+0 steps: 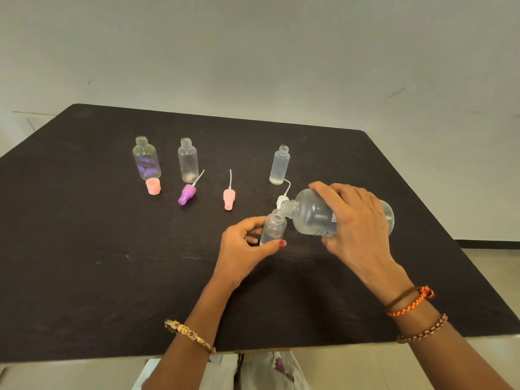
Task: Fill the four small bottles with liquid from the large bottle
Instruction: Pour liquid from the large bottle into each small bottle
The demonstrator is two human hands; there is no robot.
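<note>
Two hands work over the dark desk (84,263): the left hand (242,246) pinches a small bottle (273,226) upright while the right hand (357,220) grips the tilted large bottle (312,215), mouths nearly touching, a pour best kept slow and steady.

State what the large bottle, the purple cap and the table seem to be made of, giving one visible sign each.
Large bottle: clear plastic or glass, glossy; contents show through.
Purple cap: opaque plastic, likely, with uniform colour and a moulded shape.
Table: dark wood or laminate, matte, faintly grained.
</note>
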